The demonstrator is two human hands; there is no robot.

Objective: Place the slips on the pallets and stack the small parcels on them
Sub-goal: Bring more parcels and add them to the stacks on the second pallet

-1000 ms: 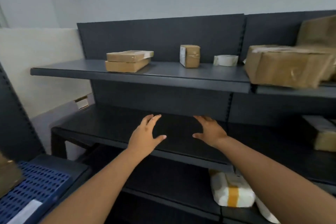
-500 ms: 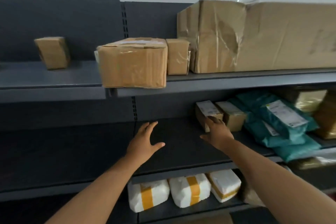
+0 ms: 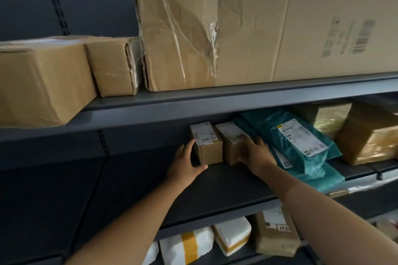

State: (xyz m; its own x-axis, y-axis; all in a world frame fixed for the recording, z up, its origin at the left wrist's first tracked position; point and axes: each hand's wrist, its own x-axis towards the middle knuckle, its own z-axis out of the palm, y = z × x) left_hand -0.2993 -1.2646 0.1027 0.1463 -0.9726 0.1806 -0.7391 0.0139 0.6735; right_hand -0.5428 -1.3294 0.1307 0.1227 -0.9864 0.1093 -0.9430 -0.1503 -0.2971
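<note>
Two small cardboard parcels with white labels stand side by side on the dark middle shelf (image 3: 215, 191). My left hand (image 3: 185, 165) is cupped against the left side of the left small parcel (image 3: 210, 150), fingers spread and thumb lying on the shelf in front of it. My right hand (image 3: 257, 155) lies over the front and right side of the right small parcel (image 3: 230, 140), fingers curled onto it. No pallet or slip is in view.
Teal mailer bags (image 3: 301, 146) and a taped brown parcel (image 3: 370, 135) crowd the shelf to the right. The shelf above holds a large carton (image 3: 258, 28) and two medium boxes (image 3: 41, 84). White parcels with yellow tape (image 3: 189, 247) lie on the bottom shelf.
My view swung right along the shelving and closed in. Both hands reached forward from open air to the two small parcels; the right hand now covers the right one.
</note>
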